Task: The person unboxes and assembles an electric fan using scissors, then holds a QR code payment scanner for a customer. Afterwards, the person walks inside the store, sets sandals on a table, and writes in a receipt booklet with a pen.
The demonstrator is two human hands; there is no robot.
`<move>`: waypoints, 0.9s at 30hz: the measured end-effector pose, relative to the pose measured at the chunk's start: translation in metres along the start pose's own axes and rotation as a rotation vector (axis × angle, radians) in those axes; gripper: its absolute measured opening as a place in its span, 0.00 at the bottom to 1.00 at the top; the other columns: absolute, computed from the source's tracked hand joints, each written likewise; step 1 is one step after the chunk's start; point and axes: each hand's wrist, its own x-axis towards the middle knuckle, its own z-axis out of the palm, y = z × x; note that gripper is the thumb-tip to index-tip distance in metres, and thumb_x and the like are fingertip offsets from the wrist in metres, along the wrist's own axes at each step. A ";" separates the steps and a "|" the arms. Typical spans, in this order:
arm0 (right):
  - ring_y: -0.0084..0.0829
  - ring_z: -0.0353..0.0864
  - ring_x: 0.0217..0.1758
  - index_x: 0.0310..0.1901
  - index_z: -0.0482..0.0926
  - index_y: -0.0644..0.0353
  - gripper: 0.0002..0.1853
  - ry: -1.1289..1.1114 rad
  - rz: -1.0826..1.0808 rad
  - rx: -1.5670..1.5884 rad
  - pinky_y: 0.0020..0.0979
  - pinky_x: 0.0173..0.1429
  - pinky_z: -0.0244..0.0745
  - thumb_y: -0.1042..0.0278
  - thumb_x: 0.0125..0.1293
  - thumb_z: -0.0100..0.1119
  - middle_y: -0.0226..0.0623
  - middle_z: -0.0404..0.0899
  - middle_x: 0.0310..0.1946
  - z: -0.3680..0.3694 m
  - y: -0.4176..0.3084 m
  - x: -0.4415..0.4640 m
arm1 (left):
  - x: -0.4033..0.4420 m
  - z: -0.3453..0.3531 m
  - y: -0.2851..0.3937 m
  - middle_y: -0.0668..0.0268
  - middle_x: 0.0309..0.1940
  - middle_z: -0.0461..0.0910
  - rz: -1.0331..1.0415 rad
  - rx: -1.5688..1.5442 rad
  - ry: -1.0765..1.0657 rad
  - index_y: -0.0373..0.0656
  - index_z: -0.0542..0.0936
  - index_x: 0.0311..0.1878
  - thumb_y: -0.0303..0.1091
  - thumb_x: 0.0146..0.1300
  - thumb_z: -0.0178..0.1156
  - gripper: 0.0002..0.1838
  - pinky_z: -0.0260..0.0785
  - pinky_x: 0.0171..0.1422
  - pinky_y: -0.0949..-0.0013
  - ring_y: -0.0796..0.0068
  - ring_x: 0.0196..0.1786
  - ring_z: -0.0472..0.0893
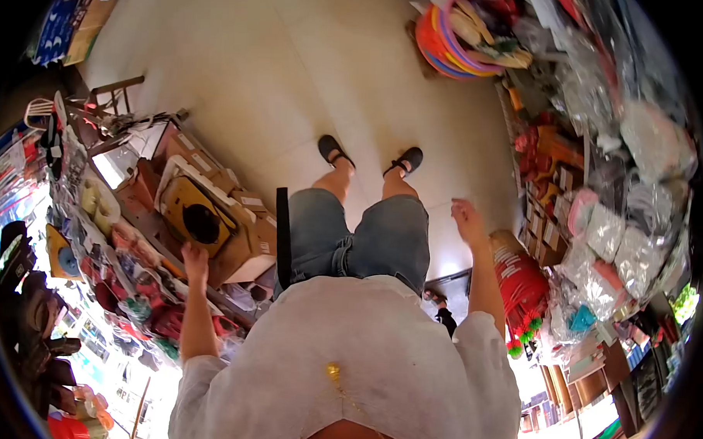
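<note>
My left hand (196,264) is beside an open cardboard box (246,251) on the left. Its fingers look loosely bent, with nothing visible in them. In front of that hand, on the box, lies a yellow item (180,202) with a round black middle. My right hand (467,222) hangs over the floor at my right side, fingers apart and slightly curled, holding nothing. Nearest to it is a bulky red bundle (517,283) with red and green tassels below, apart from the hand.
Goods in clear plastic bags (610,228) fill the right side, beside shelves of small boxes (545,226). Stacked colourful basins (443,45) stand ahead right. Packaged goods (121,269) line the left. A tiled floor (295,70) stretches ahead of my feet.
</note>
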 end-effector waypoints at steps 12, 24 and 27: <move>0.24 0.76 0.22 0.43 0.75 0.57 0.16 0.100 0.727 0.202 0.22 0.19 0.67 0.54 0.61 0.54 0.31 0.76 0.28 0.110 -0.066 0.036 | 0.221 -0.118 0.342 0.57 0.58 0.67 0.575 -0.343 -0.080 0.40 0.57 0.64 0.28 0.57 0.56 0.32 0.69 0.45 0.70 0.74 0.43 0.73; 0.16 0.66 0.26 0.45 0.73 0.61 0.15 0.097 -0.099 -0.078 0.20 0.29 0.63 0.57 0.68 0.47 0.24 0.68 0.26 0.203 -0.514 0.375 | 0.359 -0.192 0.185 0.51 0.53 0.70 0.083 -0.292 -0.147 0.40 0.58 0.63 0.29 0.55 0.58 0.32 0.69 0.47 0.72 0.67 0.47 0.76; 0.17 0.68 0.32 0.50 0.72 0.63 0.18 0.158 -0.094 0.189 0.21 0.38 0.66 0.57 0.67 0.47 0.27 0.71 0.29 0.282 -0.596 0.390 | 0.441 -0.251 0.162 0.51 0.52 0.71 0.192 -0.242 -0.045 0.40 0.60 0.62 0.29 0.55 0.58 0.30 0.69 0.49 0.70 0.63 0.49 0.76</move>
